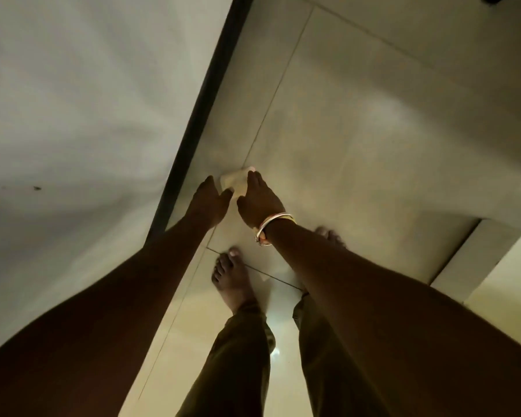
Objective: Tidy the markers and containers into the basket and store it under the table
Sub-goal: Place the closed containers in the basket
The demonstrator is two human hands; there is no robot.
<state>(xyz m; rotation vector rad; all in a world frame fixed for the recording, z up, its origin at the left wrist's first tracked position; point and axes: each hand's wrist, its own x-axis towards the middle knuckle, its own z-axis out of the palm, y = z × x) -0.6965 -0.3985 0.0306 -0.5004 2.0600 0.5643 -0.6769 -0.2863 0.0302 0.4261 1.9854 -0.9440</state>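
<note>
Forearms reaching down beside desk edge.
Fingers straight, left hand and right hand flank pale object on floor.

The floor is laid with pale tiles divided by thin grout lines. One bare foot stands flat on it below olive trousers, and the other foot is mostly hidden. A pale raised ledge runs along the right.

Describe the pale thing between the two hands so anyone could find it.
Follow the table's dark edge down to the tiled floor. There the left hand and bangled right hand flank a pale boxy object, brighter than the tiles around it.
</note>
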